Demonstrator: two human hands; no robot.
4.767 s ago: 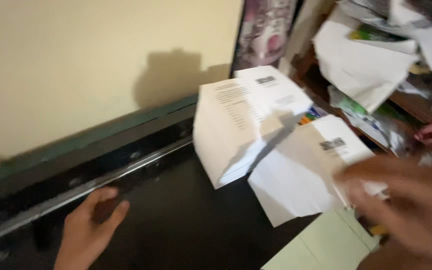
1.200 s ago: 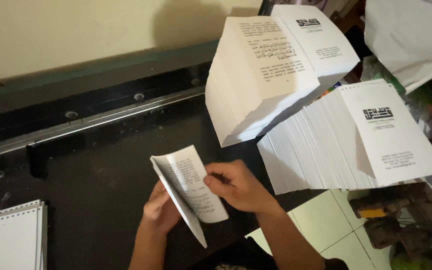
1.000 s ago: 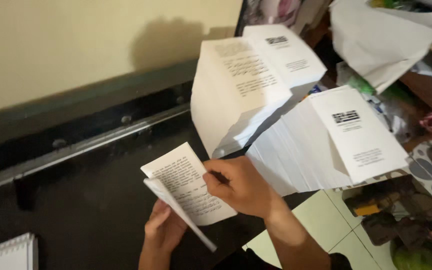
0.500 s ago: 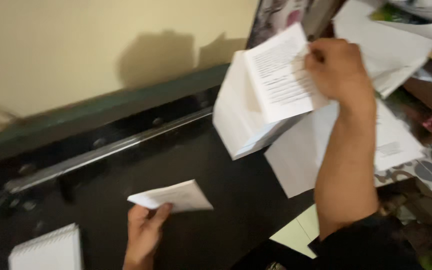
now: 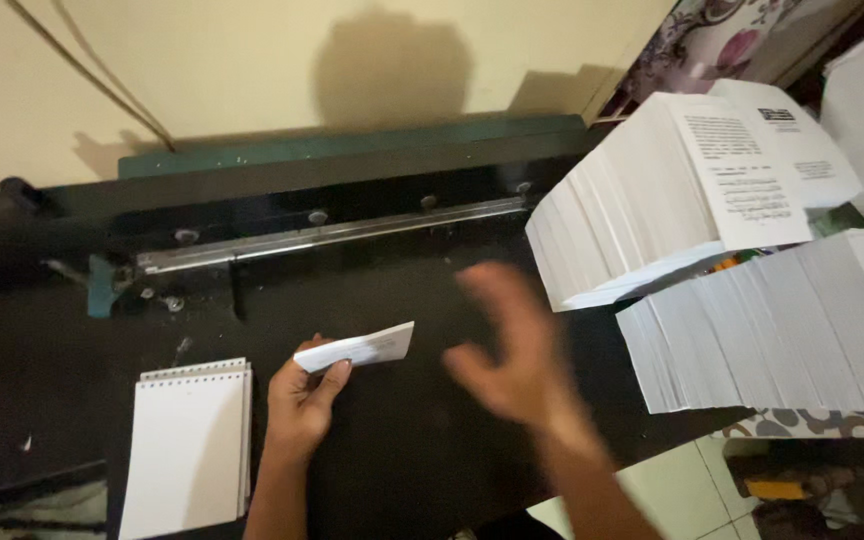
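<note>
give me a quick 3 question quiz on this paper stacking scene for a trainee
1. True or false: the left hand holds a thin folded bundle of white printed sheets in its grip.
2. What lies on the black work surface just left of the left hand?
A. a white spiral-bound notepad
B. a pair of scissors
C. a roll of tape
3. Fill in: the blurred right hand is open and holds ____.

Key
1. True.
2. A.
3. Nothing; it hangs over the surface between the bundle and the tall leaning stack of white printed sheets.
</note>
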